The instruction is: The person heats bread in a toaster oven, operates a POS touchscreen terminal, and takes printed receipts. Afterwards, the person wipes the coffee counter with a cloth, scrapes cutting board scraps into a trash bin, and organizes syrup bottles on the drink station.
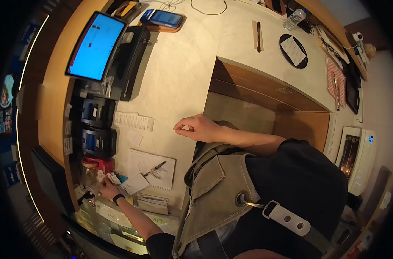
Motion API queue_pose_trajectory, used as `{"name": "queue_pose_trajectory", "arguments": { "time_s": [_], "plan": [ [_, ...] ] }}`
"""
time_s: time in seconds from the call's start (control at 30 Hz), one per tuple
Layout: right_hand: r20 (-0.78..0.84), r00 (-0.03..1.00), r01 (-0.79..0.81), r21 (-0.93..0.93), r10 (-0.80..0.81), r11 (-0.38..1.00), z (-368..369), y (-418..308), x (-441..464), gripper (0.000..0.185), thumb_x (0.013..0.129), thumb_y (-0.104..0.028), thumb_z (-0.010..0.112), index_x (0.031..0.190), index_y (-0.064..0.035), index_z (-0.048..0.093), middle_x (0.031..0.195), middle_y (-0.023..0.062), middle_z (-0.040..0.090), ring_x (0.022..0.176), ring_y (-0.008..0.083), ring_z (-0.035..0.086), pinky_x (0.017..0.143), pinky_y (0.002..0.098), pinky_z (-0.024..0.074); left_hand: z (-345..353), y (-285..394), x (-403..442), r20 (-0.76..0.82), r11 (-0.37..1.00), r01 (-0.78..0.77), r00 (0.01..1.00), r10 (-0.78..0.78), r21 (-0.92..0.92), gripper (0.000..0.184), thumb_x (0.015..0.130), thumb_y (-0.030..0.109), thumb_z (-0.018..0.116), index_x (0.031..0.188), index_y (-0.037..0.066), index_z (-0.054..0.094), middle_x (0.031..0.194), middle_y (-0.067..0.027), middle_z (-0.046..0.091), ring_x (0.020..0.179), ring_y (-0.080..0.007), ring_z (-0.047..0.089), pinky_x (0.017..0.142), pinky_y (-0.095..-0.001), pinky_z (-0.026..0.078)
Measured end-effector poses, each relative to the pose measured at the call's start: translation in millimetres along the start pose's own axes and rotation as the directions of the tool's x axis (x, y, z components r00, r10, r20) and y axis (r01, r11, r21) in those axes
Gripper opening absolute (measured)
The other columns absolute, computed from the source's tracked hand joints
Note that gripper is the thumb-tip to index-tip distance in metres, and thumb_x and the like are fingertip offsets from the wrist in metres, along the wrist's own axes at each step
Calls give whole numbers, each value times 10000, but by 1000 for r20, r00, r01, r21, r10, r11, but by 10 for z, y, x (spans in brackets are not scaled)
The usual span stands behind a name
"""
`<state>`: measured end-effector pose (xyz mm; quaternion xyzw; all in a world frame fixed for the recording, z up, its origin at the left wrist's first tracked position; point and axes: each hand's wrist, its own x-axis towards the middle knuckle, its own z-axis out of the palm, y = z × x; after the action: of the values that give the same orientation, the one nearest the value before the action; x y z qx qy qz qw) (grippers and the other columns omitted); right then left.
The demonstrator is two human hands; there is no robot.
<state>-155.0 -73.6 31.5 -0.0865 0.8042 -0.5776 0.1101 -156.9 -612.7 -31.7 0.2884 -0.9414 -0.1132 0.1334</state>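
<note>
My right hand (199, 128) hovers over the near edge of the pale counter (175, 64), fingers curled towards the thumb with nothing visible between them. With a dark band on its wrist, my left hand (109, 190) reaches to the clear container (90, 176) at the counter's far side. Its fingers are closed at some small white items, and what they hold is too small to tell. A white card (134, 184) lies beside this hand, against an open notepad (162, 170) with a pen (155, 168) on it. A red tape dispenser (102, 165) sits close by.
A lit monitor (95, 47) and two black printers (97, 140) line the far side. Receipts (134, 121) lie in front of them. A card terminal (162, 18), a knife (259, 36), a black round tray (306, 60) and a bottle (294, 18) are farther right along the counter.
</note>
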Motion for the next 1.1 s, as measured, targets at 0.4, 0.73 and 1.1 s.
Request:
{"name": "queue_pose_trajectory", "arguments": {
  "time_s": [0.4, 0.73, 1.1],
  "plan": [
    [-759, 528, -579, -650, -381, 492, -2816, 1812, 131, 656, 966, -445, 622, 1479, -74, 450, 1544, 192, 422, 1441, 411, 358, 1180, 547, 271, -211, -274, -320, 46, 800, 230, 968, -246, -554, 546, 1000, 329, 651, 1391, -3, 464, 1008, -127, 712, 802, -224, 698, 656, -341, 576],
    [-653, 756, -653, -757, 36, -32, -4018, 3956, 320, 790, 1006, -699, 286, 1641, -257, 122, 1684, 196, 104, 1550, 410, 92, 1227, 567, 143, -706, 1270, -2175, -202, 523, 169, 791, -578, -835, 257, 1054, 260, 554, 1002, 54, 699, 696, 13, 627, 598, -76, 533, 563, -258, 441],
    [-181, 856, 209, -735, -483, 645, -1518, 952, 1286, 532, 1087, -375, 443, 1494, -33, 428, 1599, 227, 337, 1459, 397, 356, 1208, 555, 189, -305, 767, -3990, -339, 374, 258, 170, -925, -891, 453, 1069, 361, 530, 770, 35, 625, 587, 67, 407, 543, -39, 357, 503, -251, 268]
  ]
}}
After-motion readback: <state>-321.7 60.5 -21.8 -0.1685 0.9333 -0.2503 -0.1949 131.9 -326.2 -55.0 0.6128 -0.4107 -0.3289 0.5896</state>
